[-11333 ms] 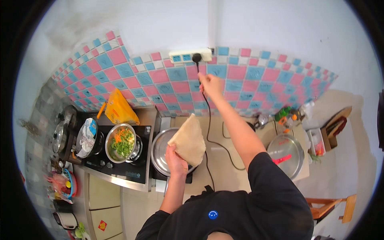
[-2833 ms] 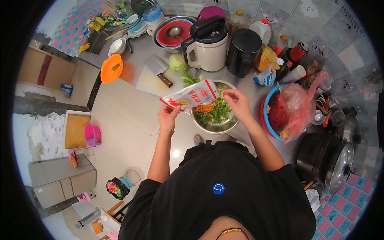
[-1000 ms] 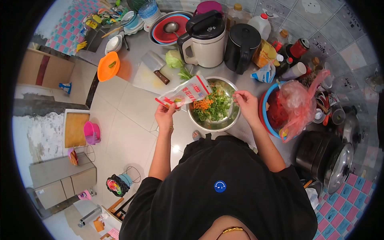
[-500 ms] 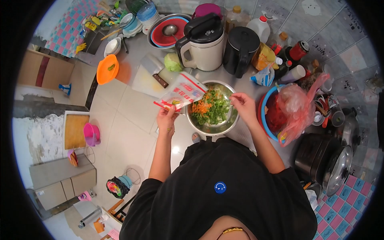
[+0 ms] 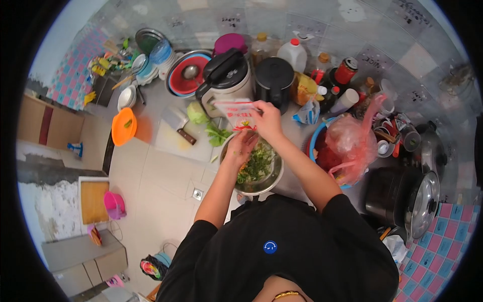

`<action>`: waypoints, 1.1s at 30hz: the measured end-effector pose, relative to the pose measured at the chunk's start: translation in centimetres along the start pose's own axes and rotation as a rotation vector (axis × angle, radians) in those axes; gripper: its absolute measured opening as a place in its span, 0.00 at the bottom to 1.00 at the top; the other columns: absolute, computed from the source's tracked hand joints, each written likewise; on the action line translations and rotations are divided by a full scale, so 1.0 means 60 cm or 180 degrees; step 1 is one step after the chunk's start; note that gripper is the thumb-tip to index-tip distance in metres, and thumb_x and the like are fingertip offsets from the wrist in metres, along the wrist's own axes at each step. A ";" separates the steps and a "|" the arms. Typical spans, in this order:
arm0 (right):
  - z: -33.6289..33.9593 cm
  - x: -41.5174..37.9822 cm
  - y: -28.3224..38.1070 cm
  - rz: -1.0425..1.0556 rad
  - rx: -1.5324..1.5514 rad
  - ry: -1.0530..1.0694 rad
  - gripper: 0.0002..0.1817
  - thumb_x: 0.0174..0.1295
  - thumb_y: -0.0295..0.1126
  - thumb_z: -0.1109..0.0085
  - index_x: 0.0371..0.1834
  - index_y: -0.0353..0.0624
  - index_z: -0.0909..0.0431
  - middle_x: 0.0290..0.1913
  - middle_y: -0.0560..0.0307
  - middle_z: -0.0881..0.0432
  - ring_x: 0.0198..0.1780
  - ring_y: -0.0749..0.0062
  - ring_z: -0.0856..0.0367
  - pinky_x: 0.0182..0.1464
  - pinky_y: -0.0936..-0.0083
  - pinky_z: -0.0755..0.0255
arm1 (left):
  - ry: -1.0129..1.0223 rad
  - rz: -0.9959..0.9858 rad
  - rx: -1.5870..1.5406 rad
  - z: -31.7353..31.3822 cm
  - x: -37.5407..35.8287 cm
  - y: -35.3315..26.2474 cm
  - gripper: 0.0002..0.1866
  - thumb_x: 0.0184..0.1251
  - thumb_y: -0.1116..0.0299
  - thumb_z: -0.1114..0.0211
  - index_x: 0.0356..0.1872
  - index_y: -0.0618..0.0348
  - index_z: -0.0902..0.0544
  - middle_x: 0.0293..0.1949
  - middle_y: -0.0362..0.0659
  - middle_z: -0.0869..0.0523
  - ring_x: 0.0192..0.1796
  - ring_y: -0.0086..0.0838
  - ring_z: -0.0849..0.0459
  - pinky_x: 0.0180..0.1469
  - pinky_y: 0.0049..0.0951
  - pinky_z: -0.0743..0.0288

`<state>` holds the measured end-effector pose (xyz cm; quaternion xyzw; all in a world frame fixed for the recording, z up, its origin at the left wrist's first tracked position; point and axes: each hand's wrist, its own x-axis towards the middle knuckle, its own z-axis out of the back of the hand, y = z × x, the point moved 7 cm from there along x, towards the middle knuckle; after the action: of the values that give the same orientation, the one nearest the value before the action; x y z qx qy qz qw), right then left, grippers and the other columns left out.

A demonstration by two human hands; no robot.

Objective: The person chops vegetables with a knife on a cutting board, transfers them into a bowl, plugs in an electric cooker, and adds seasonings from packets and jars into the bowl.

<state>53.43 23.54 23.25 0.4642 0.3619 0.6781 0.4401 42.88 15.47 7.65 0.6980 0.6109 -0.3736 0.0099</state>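
Note:
A white and red packet [image 5: 236, 112] stands over the far side of a steel bowl [image 5: 275, 177] that holds chopped greens [image 5: 256, 165] and some orange shreds. My right hand [image 5: 268, 121] is closed on the packet's upper right edge. Below the packet, my left hand [image 5: 242, 146] is at its lower edge with the fingers apart, palm up, over the bowl's left part; whether it touches the packet is unclear. Left of the bowl, a cleaver [image 5: 186, 136] lies on a white cutting board [image 5: 167, 141], beside a pale green cabbage [image 5: 197, 112] and leafy greens [image 5: 218, 134].
A soy milk maker [image 5: 232, 83] and a black kettle [image 5: 274, 80] stand behind the bowl. To the right is a blue basin [image 5: 317, 138] with a red plastic bag [image 5: 352, 136]. An orange basket [image 5: 124, 127] sits at the left counter edge.
The packet has gone from my left hand to my right, which moved left to it. My left hand has shifted over the bowl and opened. The camera view has shifted, showing leafy greens beside the cabbage.

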 end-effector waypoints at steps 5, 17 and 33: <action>-0.018 0.006 -0.019 0.0725 -0.0510 0.0172 0.15 0.59 0.26 0.38 0.51 0.39 0.19 0.47 0.44 0.16 0.48 0.48 0.18 0.52 0.65 0.23 | -0.0396 -0.0063 0.0148 0.000 -0.013 0.000 0.36 0.74 0.68 0.44 0.77 0.56 0.52 0.71 0.53 0.36 0.65 0.50 0.27 0.64 0.45 0.26; 0.228 -0.050 -0.171 -0.0689 -0.2136 -0.1610 0.34 0.54 0.19 0.42 0.68 0.40 0.38 0.66 0.37 0.34 0.66 0.36 0.37 0.69 0.52 0.43 | -0.0207 -0.0662 0.0808 -0.040 -0.057 -0.021 0.30 0.71 0.71 0.42 0.72 0.59 0.41 0.65 0.55 0.29 0.59 0.45 0.20 0.58 0.41 0.22; 0.244 -0.089 0.054 -0.0611 -0.0918 -0.0491 0.28 0.45 0.20 0.37 0.55 0.40 0.24 0.36 0.52 0.19 0.35 0.69 0.20 0.40 0.73 0.24 | 0.0635 -0.1444 0.3623 -0.094 -0.166 0.033 0.44 0.53 0.68 0.22 0.71 0.61 0.36 0.61 0.51 0.23 0.62 0.38 0.22 0.58 0.35 0.24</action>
<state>67.43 18.63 29.00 0.4103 0.2687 0.6403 0.5912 47.71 9.20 16.11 0.4781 0.4470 -0.5665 -0.5007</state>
